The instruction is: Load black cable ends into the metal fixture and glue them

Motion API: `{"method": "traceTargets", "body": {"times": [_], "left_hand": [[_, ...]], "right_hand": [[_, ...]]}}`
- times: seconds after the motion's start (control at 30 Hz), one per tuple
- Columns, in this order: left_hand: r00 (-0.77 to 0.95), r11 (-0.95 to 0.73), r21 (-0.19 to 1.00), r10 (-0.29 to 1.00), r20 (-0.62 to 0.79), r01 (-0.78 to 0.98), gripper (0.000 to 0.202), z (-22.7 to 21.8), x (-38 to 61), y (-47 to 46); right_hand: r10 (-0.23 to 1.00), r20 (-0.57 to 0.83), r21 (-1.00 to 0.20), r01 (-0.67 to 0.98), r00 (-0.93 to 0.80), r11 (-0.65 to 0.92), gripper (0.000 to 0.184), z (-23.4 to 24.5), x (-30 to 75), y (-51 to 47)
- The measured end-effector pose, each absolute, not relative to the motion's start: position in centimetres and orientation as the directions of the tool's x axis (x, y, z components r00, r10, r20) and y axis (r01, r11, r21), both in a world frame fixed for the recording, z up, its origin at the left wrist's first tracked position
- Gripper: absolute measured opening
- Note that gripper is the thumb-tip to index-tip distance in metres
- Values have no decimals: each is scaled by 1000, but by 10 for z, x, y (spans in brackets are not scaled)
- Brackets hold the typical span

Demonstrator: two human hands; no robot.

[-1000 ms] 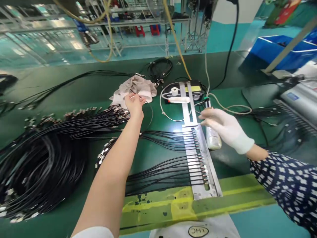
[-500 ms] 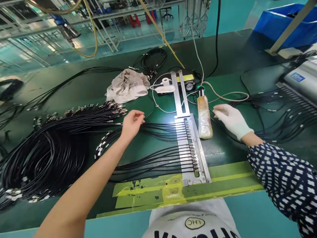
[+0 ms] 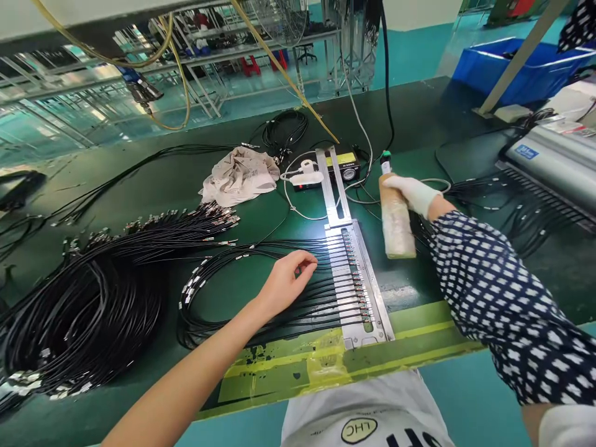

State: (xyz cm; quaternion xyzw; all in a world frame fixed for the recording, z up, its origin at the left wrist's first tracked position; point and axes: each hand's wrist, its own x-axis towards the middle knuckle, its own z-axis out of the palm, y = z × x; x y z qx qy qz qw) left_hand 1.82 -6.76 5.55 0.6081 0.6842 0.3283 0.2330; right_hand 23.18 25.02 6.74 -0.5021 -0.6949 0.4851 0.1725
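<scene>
My bare left hand [image 3: 286,282] has curled fingers, thumb close to the fingertips. It is over the row of thin black cables [image 3: 302,305]; whether a cable is between the fingers is hidden. Those cables end side by side in a slotted metal fixture [image 3: 382,313], their tips along its slot. My white-gloved right hand [image 3: 416,194] is wrapped round the upper part of a hand tool [image 3: 398,226] covered in brown tape and clear film, with a green part at its top. The tool stands right of the fixture, tilted slightly.
Left lies a large coil of black cables [image 3: 95,304], with a crumpled cloth [image 3: 239,174] behind. A black box with a gauge [image 3: 349,171] and a white plug [image 3: 307,171] are beyond the fixture. At right are a silver machine [image 3: 554,158] and blue bin [image 3: 526,68].
My right hand has moved left and taken hold of the wrapped tool, which has shifted right. My left hand has moved right and nearer me, over the cables by the fixture. The view has shifted.
</scene>
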Motion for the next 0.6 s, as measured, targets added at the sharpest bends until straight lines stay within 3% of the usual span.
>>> {"method": "traceTargets", "body": {"times": [0.07,0.1,0.13,0.2,0.3,0.4,0.47,0.53,0.6], "left_hand": [[-157,9,776,981,117,630,21,64,33,-55],[-149,-15,816,981,124,578,24,69,42,-46],[-123,-38,860,986,116,509,30,75,53,-37],[-1,-38,933,999,41,358,58,83,73,-20],[247,77,971,960,-133,226,86,89,95,-10],[328,111,968,927,-183,226,81,87,103,-16],[342,104,969,922,-179,226,77,85,103,-21],[383,159,973,899,-213,169,72,87,100,-23],[463,258,958,839,-285,122,64,92,91,-19]], "right_hand": [[828,-200,-948,316,-523,-29,46,80,254,229],[795,-141,-989,117,-591,-88,47,86,263,215],[768,-71,-986,-70,-636,-150,50,90,271,199],[772,41,-950,-264,-635,-167,54,95,284,167],[823,82,-954,-282,-562,-98,68,91,301,136],[819,12,-943,-278,-574,-181,82,77,316,127],[803,-36,-926,-281,-595,-250,72,68,323,129],[822,-45,-939,-258,-567,-229,66,61,333,138],[887,3,-959,-251,-461,-128,72,59,354,157]]}}
